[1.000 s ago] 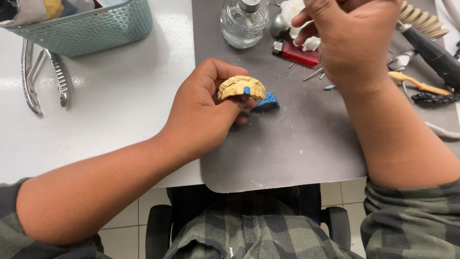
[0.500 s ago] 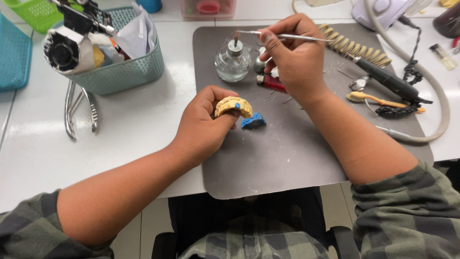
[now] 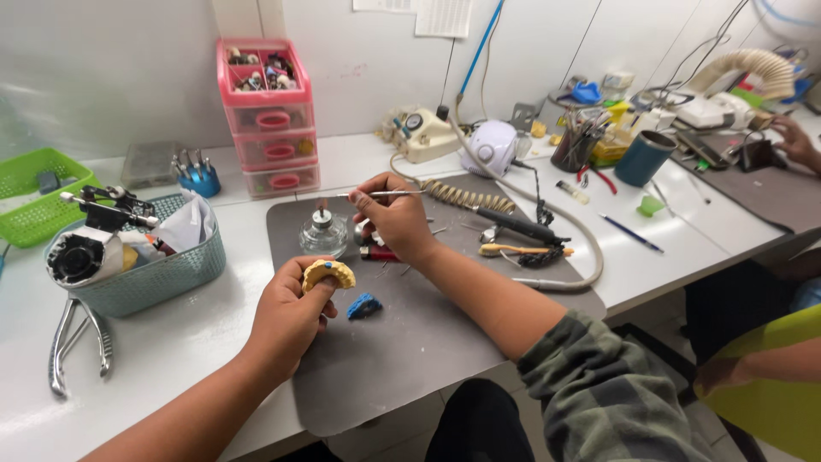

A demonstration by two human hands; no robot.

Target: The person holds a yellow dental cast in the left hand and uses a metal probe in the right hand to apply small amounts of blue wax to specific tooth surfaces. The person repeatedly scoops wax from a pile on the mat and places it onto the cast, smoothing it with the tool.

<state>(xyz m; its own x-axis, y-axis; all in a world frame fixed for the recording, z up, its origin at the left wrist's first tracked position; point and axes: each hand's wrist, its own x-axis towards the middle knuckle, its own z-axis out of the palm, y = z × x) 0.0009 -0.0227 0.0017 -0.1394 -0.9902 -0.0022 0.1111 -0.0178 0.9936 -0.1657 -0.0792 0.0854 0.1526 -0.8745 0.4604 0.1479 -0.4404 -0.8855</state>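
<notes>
My left hand (image 3: 291,318) grips a yellow dental cast (image 3: 327,274) with a blue spot on it, held just above the grey mat (image 3: 410,342). A small blue lump (image 3: 364,305) lies on the mat right beside that hand. My right hand (image 3: 395,218) holds a thin metal instrument (image 3: 376,194) level, its tip reaching left over the wick of a small glass spirit lamp (image 3: 323,233). A red lighter (image 3: 376,253) lies under my right hand.
A teal basket (image 3: 162,274) with tools stands at left, metal pliers (image 3: 60,346) in front of it. A handpiece (image 3: 513,227) with a coiled cord lies right of the mat. Pink drawers (image 3: 269,120) stand at the wall. Another person's hand (image 3: 791,137) works far right.
The camera has tilted up, so more of the bench shows. My right hand has carried the instrument's tip to the lamp's wick. My left hand still holds the cast in place.
</notes>
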